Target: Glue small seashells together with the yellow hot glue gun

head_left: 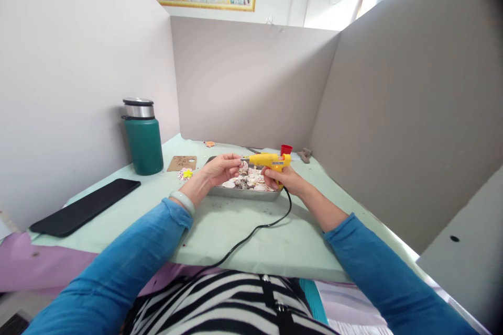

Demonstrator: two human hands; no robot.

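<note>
My right hand (286, 180) is wrapped round the grip of a yellow hot glue gun (263, 159), its nozzle pointing left. At the nozzle tip, my left hand (223, 169) is closed in a pinch; whatever is between its fingers is too small to make out. Below both hands lies a metal tray (243, 194) full of seashells (251, 180). A black cord (257, 227) runs from the gun's handle down across the cloth to the table's front edge.
A green bottle (143, 144) and a long black flat object (88, 207) are at left. Near the tray are a brown card (182, 163), a yellow flower piece (187, 173) and a red cup (286, 149). Grey panels (251, 78) enclose the table (314, 241).
</note>
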